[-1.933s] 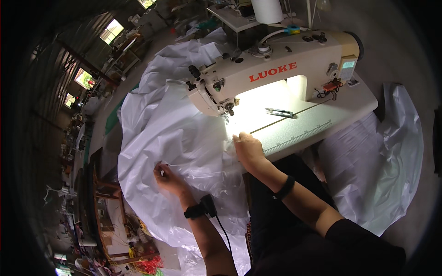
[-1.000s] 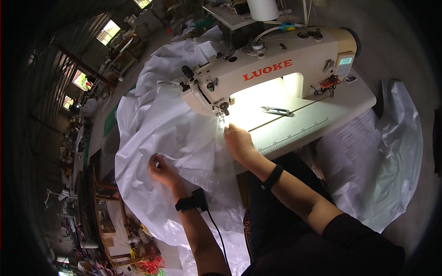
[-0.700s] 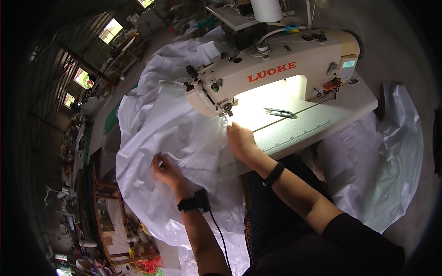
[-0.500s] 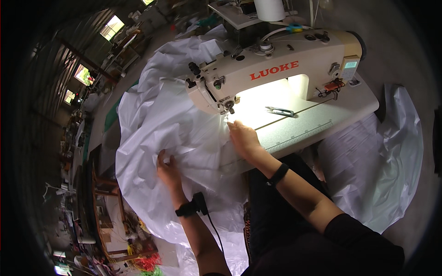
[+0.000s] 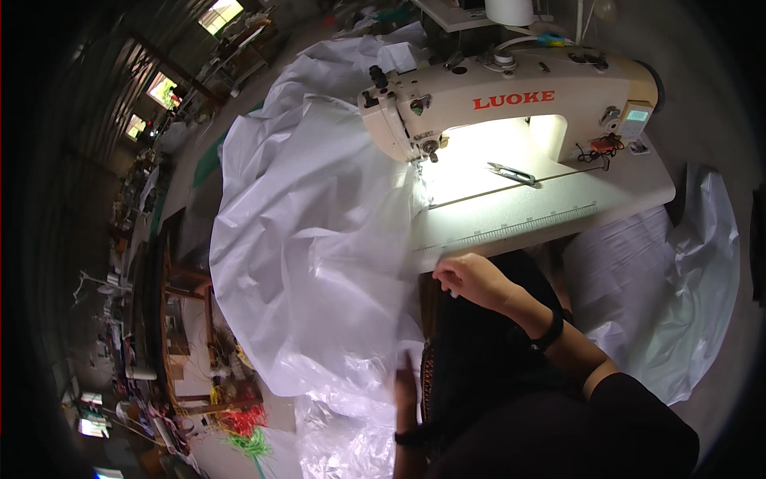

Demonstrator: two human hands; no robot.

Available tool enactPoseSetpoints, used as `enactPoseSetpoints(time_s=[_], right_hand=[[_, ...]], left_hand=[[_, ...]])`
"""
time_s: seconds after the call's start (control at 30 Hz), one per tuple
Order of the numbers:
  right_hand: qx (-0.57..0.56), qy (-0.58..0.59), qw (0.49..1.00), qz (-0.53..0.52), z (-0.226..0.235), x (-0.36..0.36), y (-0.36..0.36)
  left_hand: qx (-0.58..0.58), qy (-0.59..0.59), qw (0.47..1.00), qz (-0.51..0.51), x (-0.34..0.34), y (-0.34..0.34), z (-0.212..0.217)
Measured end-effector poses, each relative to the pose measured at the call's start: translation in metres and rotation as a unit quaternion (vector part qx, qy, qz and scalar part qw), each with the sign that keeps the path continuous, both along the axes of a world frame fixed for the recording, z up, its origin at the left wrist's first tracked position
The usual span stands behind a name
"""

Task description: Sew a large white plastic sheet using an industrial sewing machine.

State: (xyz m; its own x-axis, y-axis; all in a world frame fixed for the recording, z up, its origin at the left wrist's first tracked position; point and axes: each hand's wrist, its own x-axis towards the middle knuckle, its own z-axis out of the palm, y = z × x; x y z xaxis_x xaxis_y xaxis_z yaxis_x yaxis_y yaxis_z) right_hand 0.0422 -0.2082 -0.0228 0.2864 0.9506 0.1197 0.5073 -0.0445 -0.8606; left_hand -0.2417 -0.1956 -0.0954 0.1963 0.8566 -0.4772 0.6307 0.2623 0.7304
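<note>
White sheet [image 5: 311, 215] lay rumpled along the left of the sewing machine [image 5: 511, 92]. Left hand [image 5: 407, 383], blurred, was by the sheet's near right edge; I couldn't tell finger spread or hold. Right hand [image 5: 477, 283], at the table's [image 5: 550, 203] near edge: fingers loosely curled, hold unclear to me. Snips [image 5: 513, 174] lay farther off.

One word in bold red capitals runs along the pale arm of the sewing machine [image 5: 578, 94]. A dark ruler scale [image 5: 527, 222], with fine ticks and tiny figures, is printed along the near edge of the white worktop [image 5: 626, 188]. On the control panel [image 5: 633, 128], a teal display [image 5: 637, 116] is lit, its characters too small to make out.
</note>
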Motion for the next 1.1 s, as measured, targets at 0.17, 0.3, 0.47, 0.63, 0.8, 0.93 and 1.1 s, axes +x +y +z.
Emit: enactPoseSetpoints(time_s=[0.17, 0.3, 0.47, 0.63, 0.8, 0.93, 1.1], right_hand=[[-0.001, -0.038, 0.998, 0.054, 0.006, -0.017, 0.016], [0.077, 0.194, 0.975, 0.078, -0.019, -0.023, 0.056], [0.057, 0.461, 0.882, 0.074, -0.018, -0.046, 0.106], [-0.030, 0.567, 0.818, 0.091, -0.008, -0.050, 0.150], [0.048, 0.305, 0.951, 0.019, -0.025, -0.036, 0.130], [0.012, 0.355, 0.933, 0.050, 0.000, -0.031, 0.076], [0.028, 0.564, 0.820, 0.094, -0.035, -0.016, 0.019]], left_hand=[[0.523, 0.096, 0.846, 0.043, -0.048, 0.059, 0.047], [0.702, 0.088, 0.703, 0.064, -0.035, 0.124, 0.152], [0.785, 0.190, 0.586, 0.068, 0.010, 0.106, 0.169], [0.587, 0.044, 0.748, -0.306, 0.065, 0.052, 0.104], [0.531, 0.050, 0.776, -0.337, -0.080, 0.055, 0.095], [0.465, 0.076, 0.803, -0.364, -0.210, 0.049, 0.097], [0.383, 0.115, 0.836, -0.376, -0.238, 0.118, 0.152]])
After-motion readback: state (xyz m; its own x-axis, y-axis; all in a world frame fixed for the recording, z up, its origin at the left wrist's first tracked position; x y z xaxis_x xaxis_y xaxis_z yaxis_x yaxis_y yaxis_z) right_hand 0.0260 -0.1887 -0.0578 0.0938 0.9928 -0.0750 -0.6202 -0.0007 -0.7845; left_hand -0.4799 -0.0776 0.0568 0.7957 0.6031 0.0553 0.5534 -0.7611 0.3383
